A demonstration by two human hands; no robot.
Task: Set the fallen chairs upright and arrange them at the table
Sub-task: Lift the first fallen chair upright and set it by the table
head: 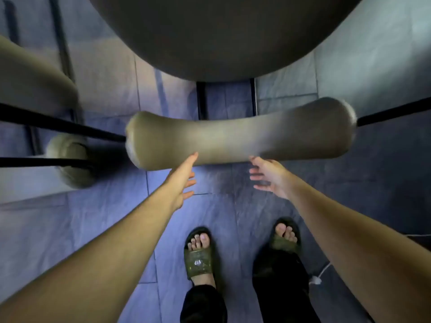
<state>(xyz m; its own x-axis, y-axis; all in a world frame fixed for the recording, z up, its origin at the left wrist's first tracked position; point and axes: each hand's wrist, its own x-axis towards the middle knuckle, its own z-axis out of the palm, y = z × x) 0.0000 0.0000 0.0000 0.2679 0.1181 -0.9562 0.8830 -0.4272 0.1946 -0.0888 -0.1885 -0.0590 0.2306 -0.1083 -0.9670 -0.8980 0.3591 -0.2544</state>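
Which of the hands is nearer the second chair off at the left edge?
Left. The left hand is open at the near chair's backrest, on the side toward that second chair. The right hand, also open, is farther right.

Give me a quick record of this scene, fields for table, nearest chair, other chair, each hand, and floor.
table: dark round top, at frame top
nearest chair: padded olive backrest, seen from above, just before the table, black frame bars at both ends
other chair: olive padding at left, blurred
left hand: open, fingertip at the backrest's near edge
right hand: open, fingers spread, at the same edge
floor: grey tiles
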